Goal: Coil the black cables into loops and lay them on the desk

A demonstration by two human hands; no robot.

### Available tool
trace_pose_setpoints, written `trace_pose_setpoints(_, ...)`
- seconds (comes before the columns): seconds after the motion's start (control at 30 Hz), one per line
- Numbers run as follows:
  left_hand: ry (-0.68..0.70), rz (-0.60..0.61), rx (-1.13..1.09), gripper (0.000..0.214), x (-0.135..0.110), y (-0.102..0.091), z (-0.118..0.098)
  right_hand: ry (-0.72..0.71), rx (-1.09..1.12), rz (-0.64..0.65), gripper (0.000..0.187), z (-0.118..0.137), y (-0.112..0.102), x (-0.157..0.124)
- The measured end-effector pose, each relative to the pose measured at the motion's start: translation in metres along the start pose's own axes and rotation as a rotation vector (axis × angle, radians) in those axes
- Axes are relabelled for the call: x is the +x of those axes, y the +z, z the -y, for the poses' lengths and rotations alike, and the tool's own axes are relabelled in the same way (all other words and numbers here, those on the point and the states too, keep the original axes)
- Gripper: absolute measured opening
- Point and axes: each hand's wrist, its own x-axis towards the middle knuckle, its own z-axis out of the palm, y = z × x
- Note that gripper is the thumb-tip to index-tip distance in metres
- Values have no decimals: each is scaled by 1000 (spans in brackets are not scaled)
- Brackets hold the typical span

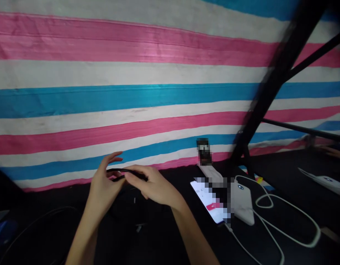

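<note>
A thin, curved black cable [114, 170] runs in a small loop between my two hands above the dark surface. My left hand [105, 184] has it between the thumb and palm side, with the index finger lifted and bent above. From the other side, my right hand [157, 186] grips the same cable, its thumb and fingers closed over it. Part of the loop is hidden behind the right fingers, and its ends cannot be made out in the dark.
A phone with a lit screen [204, 198] lies to the right, beside a white power bank [244, 206] and a looping white cable [315, 224]. A black metal frame post [269, 99] slants up at right. Behind hangs a striped tarp [131, 99]. A blue object [3, 233] sits far left.
</note>
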Motion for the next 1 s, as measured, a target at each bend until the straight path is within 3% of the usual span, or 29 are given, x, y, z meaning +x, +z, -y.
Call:
trace_pose_setpoints(0.13, -27, 13, -22, 63, 1, -4, -4, -42, -9, -14, 38, 2, -10, -5)
trace_pose_setpoints(0.33, -7, -79, 280, 45, -1, -12, -10, 79, -167, -44, 27, -7, -24, -9)
trace_pose_setpoints(0.4, 6, -16, 319, 52, 2, -16, -5, 57, -134, -54, 29, -6, -27, -10)
trace_pose_setpoints(0.5, 26, 208, 250, 65, 8, -17, 6, 13, -26, -79, 31, -1, -31, -12)
trace_pose_setpoints(0.6, 92, 324, 109, 61, 9, -7, 11, -27, 81, -82, 29, 2, -37, -13)
trace_pose_setpoints(0.7, 136, 288, 20, 62, 3, 8, 6, -83, 174, -138, 23, 3, -43, -12)
trace_pose_setpoints(0.8, 81, 225, 15, 62, -2, 14, 0, -122, 273, -227, 18, 4, -45, -12)
trace_pose_setpoints(0.93, 24, 0, 176, 36, 2, 2, 4, -108, 405, -316, 18, 9, -41, -10)
trace_pose_setpoints(1.0, 19, -115, 123, 23, 5, -5, 9, -83, 458, -294, 21, 11, -36, -9)
